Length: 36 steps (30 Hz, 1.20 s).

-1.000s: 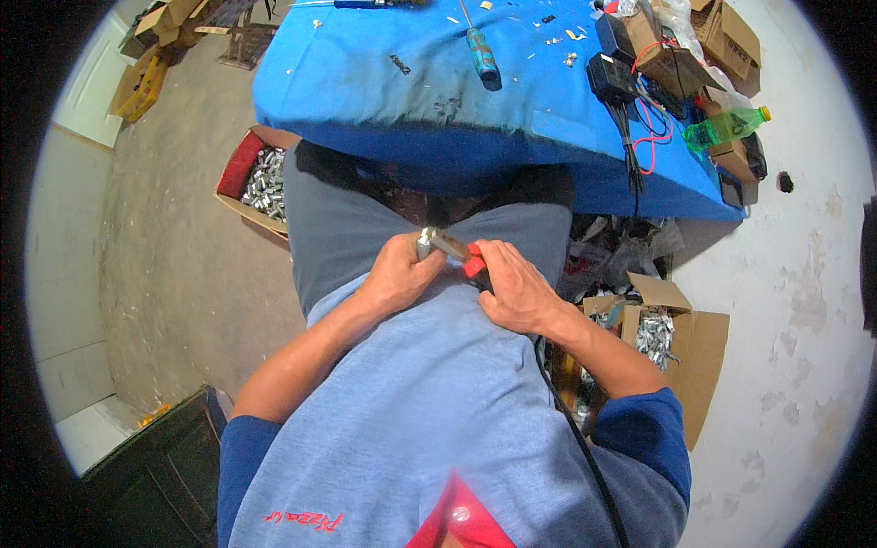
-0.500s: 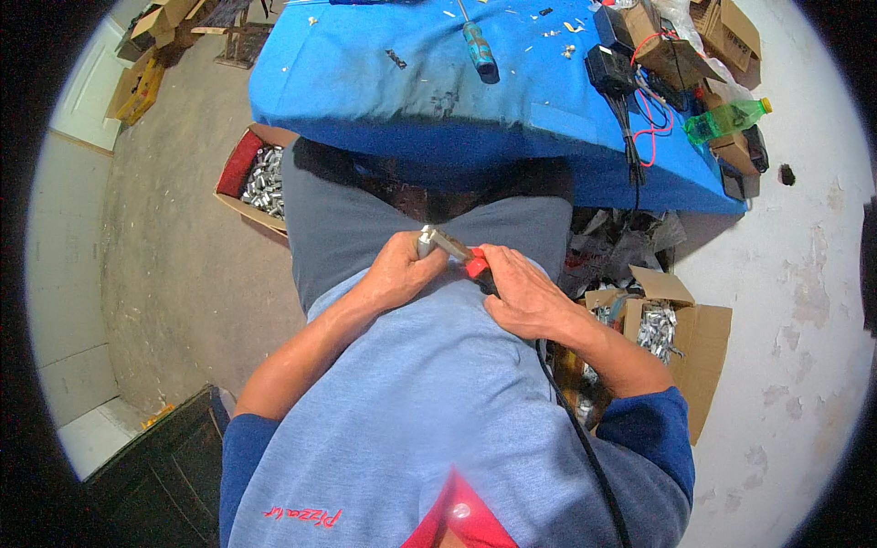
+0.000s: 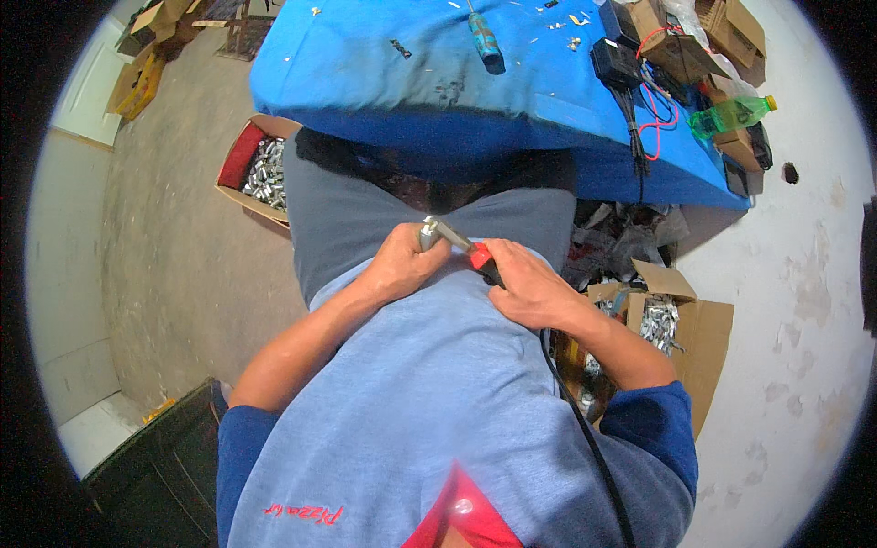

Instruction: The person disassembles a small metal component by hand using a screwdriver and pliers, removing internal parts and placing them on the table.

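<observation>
Over my lap, my left hand (image 3: pixel 411 261) is closed round a small silver metal part (image 3: pixel 427 234), whose top end sticks out above the thumb and index finger. My right hand (image 3: pixel 528 285) grips a corded hand tool with a red collar (image 3: pixel 480 256) and a black body; its kind is not clear. A flat metal nose (image 3: pixel 456 239) reaches from the red collar to the silver part and appears to touch it. My right fingers cover most of the tool's body. A black cord (image 3: pixel 585 422) runs from below that hand down along my right side.
Ahead stands a blue-covered table (image 3: pixel 365 87) with a screwdriver (image 3: pixel 485 44), scraps, a black adapter with cables (image 3: pixel 616 64) and a green bottle (image 3: pixel 731 117). Boxes of silver metal parts stand at left (image 3: pixel 265 173) and right (image 3: pixel 660 321). A wall (image 3: pixel 795 301) rises at right.
The tool has turned slightly in my right hand, showing more of its black body and less red. The metal nose now slants more steeply. My left hand keeps its hold.
</observation>
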Motion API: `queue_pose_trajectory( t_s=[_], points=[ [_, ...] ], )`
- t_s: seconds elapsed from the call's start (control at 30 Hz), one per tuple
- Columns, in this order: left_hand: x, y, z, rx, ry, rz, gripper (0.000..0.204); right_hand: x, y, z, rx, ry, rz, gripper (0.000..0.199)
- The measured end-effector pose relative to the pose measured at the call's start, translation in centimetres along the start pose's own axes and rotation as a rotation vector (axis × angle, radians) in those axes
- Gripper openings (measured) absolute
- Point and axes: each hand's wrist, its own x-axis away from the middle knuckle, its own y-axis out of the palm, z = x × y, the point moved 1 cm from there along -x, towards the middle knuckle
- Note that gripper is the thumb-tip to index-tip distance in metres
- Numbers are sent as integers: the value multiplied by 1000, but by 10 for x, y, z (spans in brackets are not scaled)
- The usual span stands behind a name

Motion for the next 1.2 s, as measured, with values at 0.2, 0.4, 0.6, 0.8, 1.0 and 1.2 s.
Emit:
queue_pose_trajectory(
  t_s=[0.2, 0.4, 0.6, 0.8, 1.0, 1.2],
  points=[
    [-3, 4, -4, 8, 17, 78, 24, -2, -9, -3, 96, 40, -93, 48],
    [-3, 3, -7, 2, 13, 67, 21, -4, -23, -21, 164, 222, -225, 53],
    [-4, 2, -3, -16, -16, 42, 23, -2, -17, -9, 73, 149, -152, 51],
    [-3, 1, 4, -58, -31, 53, 25, -5, -15, -18, 144, 193, -172, 54],
    [-3, 1, 8, -185, -41, 104, 25, -4, -8, -20, 215, 231, -119, 54],
    [-2, -1, 9, -170, -17, 95, 26, -7, -9, -18, 258, 202, -124, 54]
  ],
)
